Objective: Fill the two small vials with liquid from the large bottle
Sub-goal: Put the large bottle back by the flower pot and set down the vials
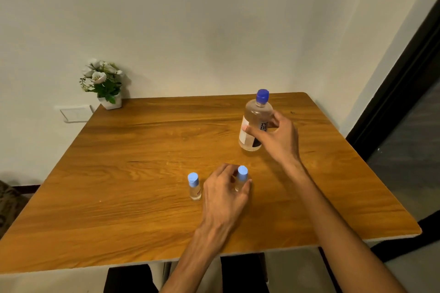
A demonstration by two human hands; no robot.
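Forearms enter from the near table edge, both reaching forward over the wooden table (142, 209).

Left to right: a potted plant (104, 83) sits at the far left corner, clear of the work. The first small vial (194, 187) stands upright near the table's middle, pale blue cap on, untouched, just left of the left hand (223, 194). That hand curls around the second small vial (241, 179), fingers wrapped on its body, cap showing above them; grip looks closed on it. Further right and further back, the right hand (277, 137) wraps the lower body of the large bottle (256, 121), thumb across the label. The bottle stands upright on the table, dark blue cap on, clear liquid filling most of it.

Key relation: bottle lies behind and right of both vials, long axis vertical, right hand on it; both vials lie nearer the left hand.

Judgement: all three caps look closed, so no pouring is possible yet. Uncapping the bottle and the held vial comes first. Narrow vial mouth suggests spill risk during the pour.
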